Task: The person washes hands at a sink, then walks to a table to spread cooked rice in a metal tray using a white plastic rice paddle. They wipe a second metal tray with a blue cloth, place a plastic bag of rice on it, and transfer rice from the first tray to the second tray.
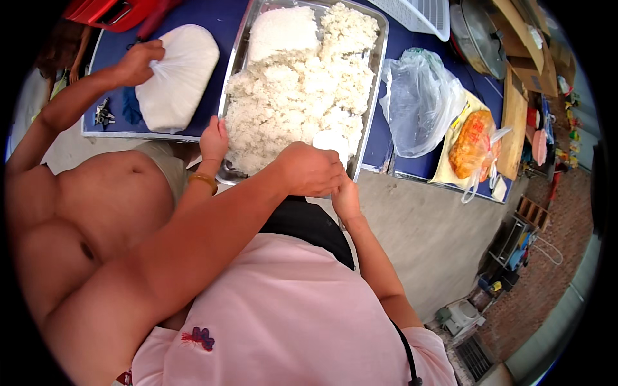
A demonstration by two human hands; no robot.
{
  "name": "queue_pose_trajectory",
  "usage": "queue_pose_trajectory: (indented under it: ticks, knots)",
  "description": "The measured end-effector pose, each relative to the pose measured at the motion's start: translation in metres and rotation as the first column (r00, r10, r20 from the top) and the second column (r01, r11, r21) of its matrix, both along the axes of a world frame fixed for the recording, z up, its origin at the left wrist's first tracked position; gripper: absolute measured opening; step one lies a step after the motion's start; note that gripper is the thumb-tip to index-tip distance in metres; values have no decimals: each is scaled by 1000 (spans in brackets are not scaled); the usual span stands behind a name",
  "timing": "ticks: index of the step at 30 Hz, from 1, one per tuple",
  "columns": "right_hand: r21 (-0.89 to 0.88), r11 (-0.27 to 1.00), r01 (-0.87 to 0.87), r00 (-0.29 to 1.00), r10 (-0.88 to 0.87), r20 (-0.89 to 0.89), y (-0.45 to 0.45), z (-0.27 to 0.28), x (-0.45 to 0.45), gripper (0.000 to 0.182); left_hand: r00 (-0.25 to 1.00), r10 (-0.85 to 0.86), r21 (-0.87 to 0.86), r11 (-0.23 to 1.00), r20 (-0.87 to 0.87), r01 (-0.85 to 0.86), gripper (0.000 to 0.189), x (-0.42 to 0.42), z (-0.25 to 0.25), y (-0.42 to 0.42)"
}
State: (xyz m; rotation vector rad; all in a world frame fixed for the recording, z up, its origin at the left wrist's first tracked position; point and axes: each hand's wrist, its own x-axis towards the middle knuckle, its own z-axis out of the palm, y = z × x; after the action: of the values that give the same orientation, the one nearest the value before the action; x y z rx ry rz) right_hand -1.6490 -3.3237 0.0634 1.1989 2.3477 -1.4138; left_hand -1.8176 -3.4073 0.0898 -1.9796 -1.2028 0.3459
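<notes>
A metal tray [382, 62] of white cooked rice [294, 96] lies on the blue table. My left hand [214, 140], with a bracelet at the wrist, is on the tray's left rim. My right hand [345, 197] is closed at the handle of a white paddle [330, 142] by the tray's near right corner; much of the handle is hidden. A bare-chested person at my left reaches across, that person's hand [311, 169] against my right fingers at the paddle. The person's other hand [137, 65] grips the gathered neck of a white-filled plastic bag [186, 82].
Right of the tray lie a clear plastic bag [420, 106], a bag of orange-brown food [470, 144] and a wooden board [512, 125]. Behind are a white plastic basket [427, 17] and a lidded pan [478, 38]. Keys [103, 115] and a red container [113, 14] are at left.
</notes>
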Motion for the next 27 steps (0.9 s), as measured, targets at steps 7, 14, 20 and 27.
queue_pose_trajectory:
  ticks: [7,14,20,27]
  knots:
    - [-83,993,80,997,-79,24,-12,-17,43,33,621,163,-461,813,766,355,19,23,-10,13]
    - [-118,988,98,965,-123,-233,-6,-23,68,17,22,423,-395,825,906,403,18,57,-12,24]
    - [-126,973,192,900,-226,-372,-6,18,37,30,335,219,-307,921,917,240,10,62,26,51]
    - [-148,989,16,869,-87,-486,23,82,-52,33,601,297,-376,927,742,5,5,3,116,69]
